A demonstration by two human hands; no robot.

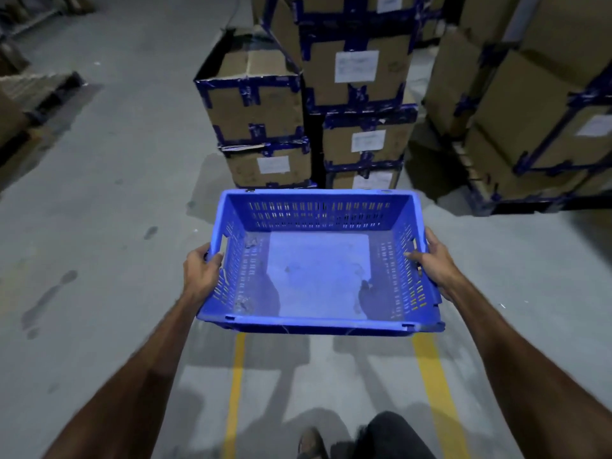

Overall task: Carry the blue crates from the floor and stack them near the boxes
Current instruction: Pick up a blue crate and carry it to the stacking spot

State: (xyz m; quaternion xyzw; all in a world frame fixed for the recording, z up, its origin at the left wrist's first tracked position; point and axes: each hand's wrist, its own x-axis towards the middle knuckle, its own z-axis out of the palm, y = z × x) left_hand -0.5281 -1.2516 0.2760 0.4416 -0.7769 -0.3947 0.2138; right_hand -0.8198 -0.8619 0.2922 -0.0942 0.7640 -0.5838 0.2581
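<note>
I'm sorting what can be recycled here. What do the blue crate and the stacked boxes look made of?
Blue crate: seemingly moulded hard plastic, slightly glossy; slotted vent walls and a one-piece rim suggest this.
Stacked boxes: brown cardboard, matte, with creased edges, blue tape on the seams and white paper labels.

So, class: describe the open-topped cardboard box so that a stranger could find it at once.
Start at the blue crate held in both hands, then look beyond it to the taped cardboard stacks. The open-topped box crowns the short left stack. Unlike its sealed neighbours, its flaps stand open and it shows no white label.
</note>
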